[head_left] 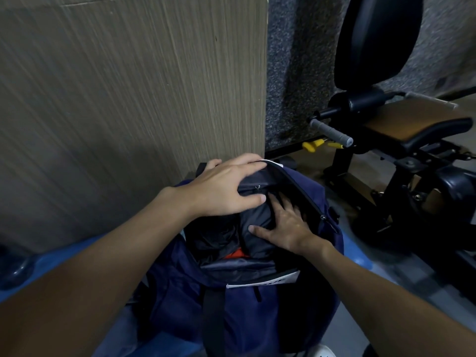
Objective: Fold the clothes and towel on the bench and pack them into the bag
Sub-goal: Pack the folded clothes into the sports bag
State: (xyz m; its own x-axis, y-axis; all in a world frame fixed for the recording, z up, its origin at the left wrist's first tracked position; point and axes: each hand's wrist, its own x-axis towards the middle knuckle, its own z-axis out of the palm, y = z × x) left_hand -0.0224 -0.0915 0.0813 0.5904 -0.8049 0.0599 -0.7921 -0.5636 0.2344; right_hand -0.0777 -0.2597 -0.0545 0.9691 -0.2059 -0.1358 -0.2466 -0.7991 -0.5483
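Note:
A navy blue bag (247,313) stands open in front of me, its zipper running along the right rim. My left hand (221,186) grips the far edge of the bag's opening, thumb over the flap. Inside lies a folded dark grey garment (257,228), and my right hand (286,225) presses flat on it with fingers spread. A bit of orange-red cloth (237,253) shows beneath the dark garment. A white label (265,280) sits on the near rim.
A wood-grain panel (128,99) rises directly behind the bag on the left. A black exercise machine with a grey handle (332,131) and padded seat (417,124) stands to the right. Blue flooring (59,258) lies at the left.

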